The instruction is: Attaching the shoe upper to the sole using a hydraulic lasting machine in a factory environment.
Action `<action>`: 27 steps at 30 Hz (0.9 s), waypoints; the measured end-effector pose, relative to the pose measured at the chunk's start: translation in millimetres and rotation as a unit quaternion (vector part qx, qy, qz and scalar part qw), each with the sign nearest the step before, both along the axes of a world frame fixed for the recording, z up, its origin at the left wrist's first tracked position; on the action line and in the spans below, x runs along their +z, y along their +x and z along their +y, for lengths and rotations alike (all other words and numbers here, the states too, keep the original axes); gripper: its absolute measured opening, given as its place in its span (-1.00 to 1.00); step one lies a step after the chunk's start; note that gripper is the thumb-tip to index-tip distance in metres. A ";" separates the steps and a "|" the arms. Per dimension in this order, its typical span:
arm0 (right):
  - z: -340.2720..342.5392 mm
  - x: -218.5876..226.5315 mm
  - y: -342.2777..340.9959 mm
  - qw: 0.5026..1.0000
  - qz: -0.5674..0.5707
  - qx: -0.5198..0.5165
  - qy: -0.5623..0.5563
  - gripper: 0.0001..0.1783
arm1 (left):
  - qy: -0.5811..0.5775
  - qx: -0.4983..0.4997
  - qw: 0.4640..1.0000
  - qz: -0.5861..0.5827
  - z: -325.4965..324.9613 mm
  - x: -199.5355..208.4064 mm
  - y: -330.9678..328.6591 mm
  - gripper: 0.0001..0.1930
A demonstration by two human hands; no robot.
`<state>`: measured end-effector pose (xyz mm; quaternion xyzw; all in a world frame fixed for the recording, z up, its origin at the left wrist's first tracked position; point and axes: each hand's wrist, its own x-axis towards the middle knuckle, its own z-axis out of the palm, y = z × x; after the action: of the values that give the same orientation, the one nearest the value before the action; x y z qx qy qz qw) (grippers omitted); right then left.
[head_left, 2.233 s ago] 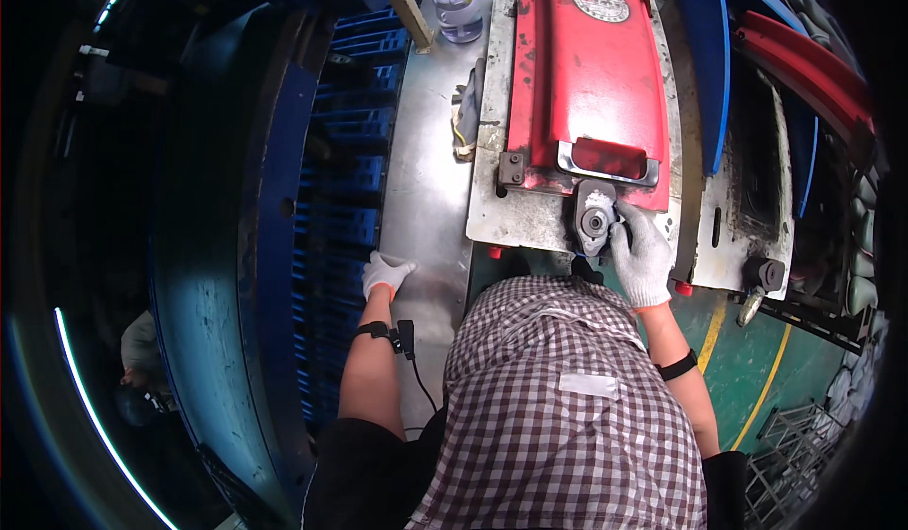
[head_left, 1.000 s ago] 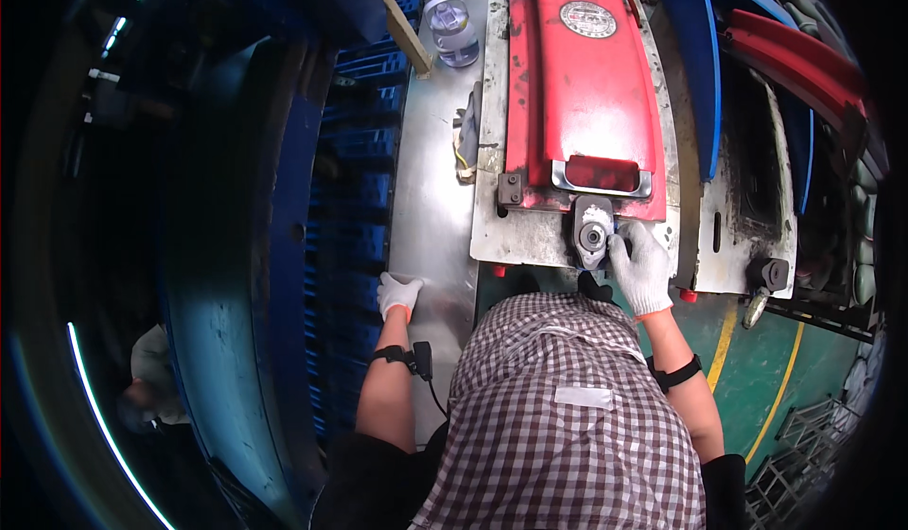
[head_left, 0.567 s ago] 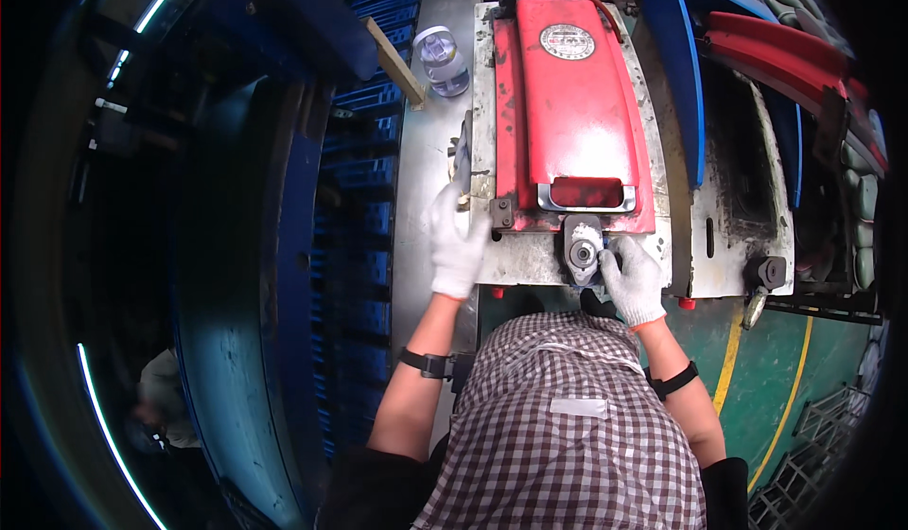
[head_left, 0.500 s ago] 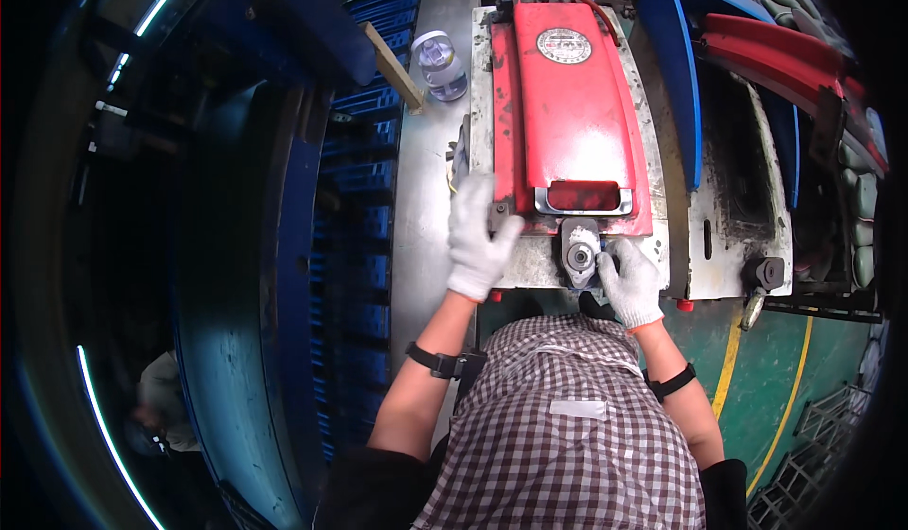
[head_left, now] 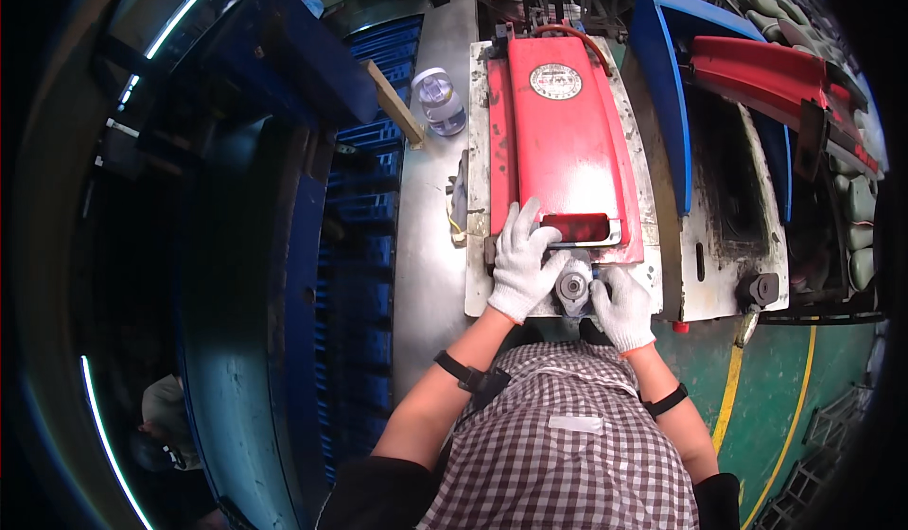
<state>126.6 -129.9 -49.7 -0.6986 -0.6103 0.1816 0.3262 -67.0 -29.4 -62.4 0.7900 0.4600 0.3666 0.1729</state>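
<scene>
A long red machine lid (head_left: 567, 147) with a round label lies closed on a pale, scuffed metal bed (head_left: 480, 289). At its near end is a metal-rimmed handle opening (head_left: 579, 228). My left hand (head_left: 523, 260), in a white knit glove, rests on the lid's near left corner beside that opening. Its fingers are stretched out and its thumb reaches toward the grey latch (head_left: 571, 286) at the bed's near edge. My right hand (head_left: 624, 308), gloved too, is curled against the right side of the latch. Whatever its fingers close on is hidden.
A clear bottle (head_left: 439, 103) stands on the steel counter (head_left: 430, 246) to the left, near an upright wooden strip (head_left: 394, 104). To the right is a second station with a raised red lid (head_left: 757, 69) and blue side panels (head_left: 667, 104). Another person (head_left: 170, 421) is at lower left.
My left hand has moved right, from the bed's left edge onto the lid's near corner. My right hand stays beside the latch. The view has shifted, so the machine sits lower.
</scene>
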 end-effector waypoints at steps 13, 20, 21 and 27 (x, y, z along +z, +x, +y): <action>-1.8 -2.2 -0.3 0.999 0.029 -0.009 0.024 -0.88 | 0.052 0.016 0.998 -0.024 -2.3 -8.0 3.5 -0.57; -2.2 -8.1 1.2 1.000 0.017 -0.017 0.019 -0.88 | 0.058 0.012 0.998 -0.026 -1.4 -11.8 2.1 -0.59; -2.3 -8.8 1.5 0.999 0.015 -0.013 0.025 -0.88 | 0.056 0.010 0.998 -0.028 -1.4 -12.6 2.5 -0.59; -2.5 -9.2 1.1 1.000 0.007 -0.012 0.021 -0.88 | 0.063 0.007 0.997 -0.036 -1.5 -13.8 1.2 -0.56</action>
<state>127.7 -132.4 -58.8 -0.6977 -0.6036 0.1697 0.3467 -65.8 -30.9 -76.2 0.7824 0.4348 0.4245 0.1365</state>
